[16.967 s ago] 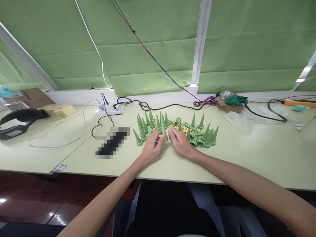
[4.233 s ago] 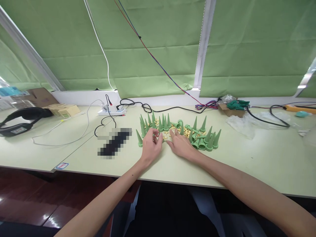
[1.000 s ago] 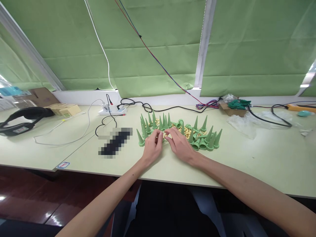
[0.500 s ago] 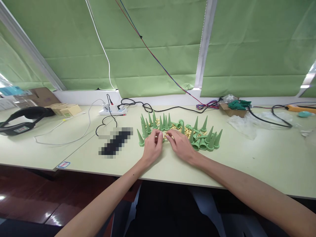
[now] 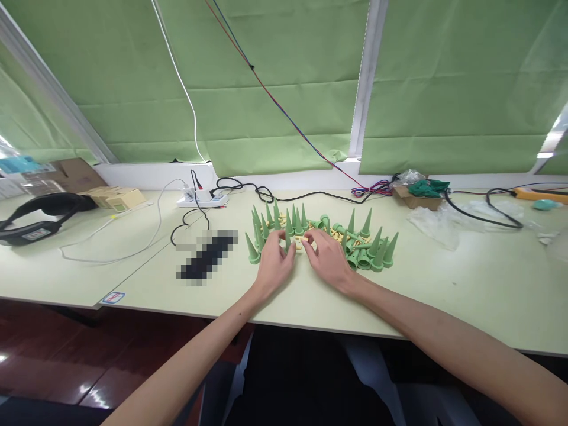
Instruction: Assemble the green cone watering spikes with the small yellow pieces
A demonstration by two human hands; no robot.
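My left hand (image 5: 276,260) is beside a green cone (image 5: 288,239), whose tip shows between its thumb and fingers; whether it grips the cone is unclear. My right hand (image 5: 328,258) pinches a small yellow piece (image 5: 304,239) between thumb and fingertips, close to the left hand. Several green cones stand upright behind my left hand, such as one cone (image 5: 252,251) at its left. More green cones (image 5: 378,257) stand and lie to the right of my right hand. Small yellow pieces (image 5: 339,235) are heaped among them, partly hidden by the hand.
A pixelated dark object (image 5: 208,257) lies left of the hands. Behind are a white power strip (image 5: 202,198) and black cables. Headphones (image 5: 44,219) and small boxes (image 5: 118,199) are at the far left; a cardboard box (image 5: 417,198) and clear plastic (image 5: 437,225) are at the right.
The thumb and fingers of my left hand have parted, and a green cone now shows between them. My right hand has shifted slightly right, and its yellow piece shows more clearly.
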